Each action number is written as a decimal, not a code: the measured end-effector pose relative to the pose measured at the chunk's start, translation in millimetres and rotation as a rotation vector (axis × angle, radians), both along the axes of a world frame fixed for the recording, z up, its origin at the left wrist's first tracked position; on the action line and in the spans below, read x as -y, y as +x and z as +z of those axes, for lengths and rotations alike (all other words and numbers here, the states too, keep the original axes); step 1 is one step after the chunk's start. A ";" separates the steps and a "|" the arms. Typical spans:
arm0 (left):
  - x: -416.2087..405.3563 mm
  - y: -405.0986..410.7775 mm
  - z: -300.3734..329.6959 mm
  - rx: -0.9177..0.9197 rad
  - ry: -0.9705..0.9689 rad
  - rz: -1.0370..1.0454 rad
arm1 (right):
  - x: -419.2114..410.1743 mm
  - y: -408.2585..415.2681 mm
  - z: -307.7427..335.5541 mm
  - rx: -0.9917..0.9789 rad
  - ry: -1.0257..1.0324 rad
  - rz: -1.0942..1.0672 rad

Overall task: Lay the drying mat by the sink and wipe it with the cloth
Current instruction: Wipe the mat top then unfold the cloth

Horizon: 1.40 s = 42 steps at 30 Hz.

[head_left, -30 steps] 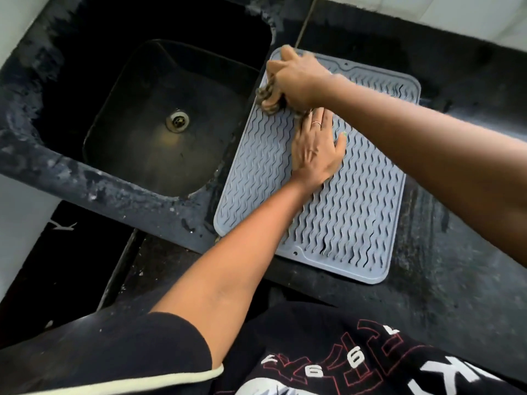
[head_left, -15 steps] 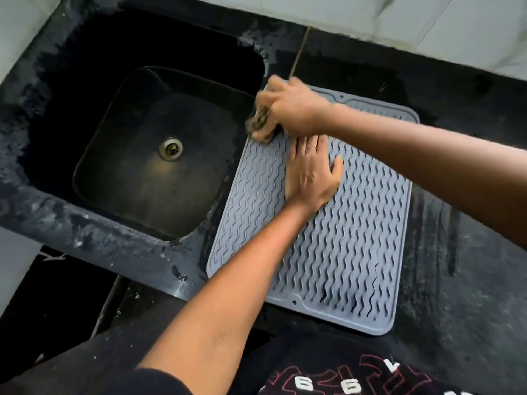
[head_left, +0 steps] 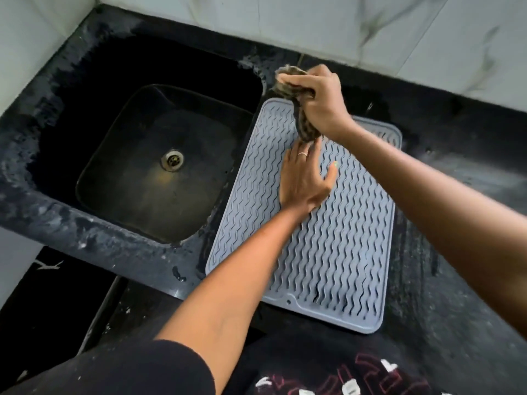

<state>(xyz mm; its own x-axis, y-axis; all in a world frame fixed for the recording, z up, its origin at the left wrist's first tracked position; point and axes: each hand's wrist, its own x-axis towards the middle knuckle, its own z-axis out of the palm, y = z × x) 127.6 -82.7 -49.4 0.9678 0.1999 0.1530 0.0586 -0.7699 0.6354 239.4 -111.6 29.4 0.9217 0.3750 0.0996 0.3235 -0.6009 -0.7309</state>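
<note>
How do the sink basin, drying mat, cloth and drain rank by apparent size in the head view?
1. Drying mat and sink basin: look about alike, and the mat is partly covered by arms, so I won't rank them.
2. Cloth: bunched in the right hand, partly hidden.
3. Drain: smallest.

Ribbed matt mat (head_left: 336, 238); mottled cloth (head_left: 293, 92).

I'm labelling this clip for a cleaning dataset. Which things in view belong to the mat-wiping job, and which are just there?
Part of the job:
drying mat
cloth, bunched in the right hand
left hand, flat on the mat
sink, beside the mat

Just there:
countertop
wall tiles
ring
</note>
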 end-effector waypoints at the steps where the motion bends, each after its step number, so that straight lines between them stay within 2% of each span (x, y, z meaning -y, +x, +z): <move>1: 0.9 -0.8 0.3 0.041 -0.035 0.015 | 12.0 -14.5 10.3 -0.046 0.155 -0.064; 3: 3.0 -6.1 10.0 0.074 -0.290 0.093 | 38.4 -42.0 26.2 -0.215 0.435 -0.136; 4: 2.5 -8.7 16.8 0.028 -0.487 0.142 | 50.3 -55.2 30.6 -0.285 0.540 -0.167; 6: -3.9 -14.0 36.9 -0.050 -1.063 0.235 | 72.6 -84.7 34.4 -0.372 0.699 -0.218; 7: -9.1 -17.6 45.5 -0.095 -1.294 0.262 | 81.9 -97.7 34.6 -0.420 0.761 -0.237; 8: -13.9 -22.0 53.8 -0.159 -1.437 0.253 | 88.0 -109.7 35.5 -0.459 0.795 -0.260; 10: -15.9 -34.2 68.5 -0.262 -1.417 0.096 | 92.6 -128.4 34.2 -0.499 0.790 -0.285; 13: -9.5 -51.5 84.2 -0.332 -1.191 -0.098 | 91.1 -149.6 39.5 -0.466 0.697 -0.211; 16: -9.7 -57.7 105.2 -0.320 -1.222 -0.059 | 89.0 -156.8 53.0 -0.458 0.600 -0.123; 21: -15.8 -63.9 116.4 -0.311 -1.223 -0.046 | 91.9 -159.8 71.1 -0.356 0.362 -0.106; 26: -21.9 -69.8 128.0 -0.276 -1.244 -0.046 | 101.1 -155.7 87.4 -0.280 0.315 -0.099; 29: -29.8 -70.9 133.4 -0.261 -1.311 0.031 | 107.2 -153.2 92.5 -0.203 0.259 -0.135; 32: -37.4 -75.0 140.3 -0.278 -1.429 0.056 | 108.7 -161.4 94.7 -0.137 0.289 -0.165; 35: -40.5 -78.5 143.7 -0.282 -1.555 0.020 | 99.9 -179.2 94.9 0.126 0.307 -0.245; 37: -39.7 -79.4 143.8 -0.277 -1.622 0.018 | 91.4 -194.0 95.0 0.217 0.335 -0.253; 39: -38.5 -79.5 144.3 -0.274 -1.671 0.012 | 82.7 -207.6 93.2 0.198 0.244 -0.180; 42: -35.7 -80.5 144.7 -0.275 -1.719 -0.011 | 72.7 -215.8 86.6 0.197 -0.032 -0.145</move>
<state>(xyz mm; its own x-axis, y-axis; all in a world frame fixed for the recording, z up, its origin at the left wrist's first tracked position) 47.0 -47.0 95.3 0.9293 -0.0614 -0.3643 0.2958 0.7144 0.6341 23.6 -184.3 115.9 0.9302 0.2460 0.2724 0.3662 -0.6736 -0.6420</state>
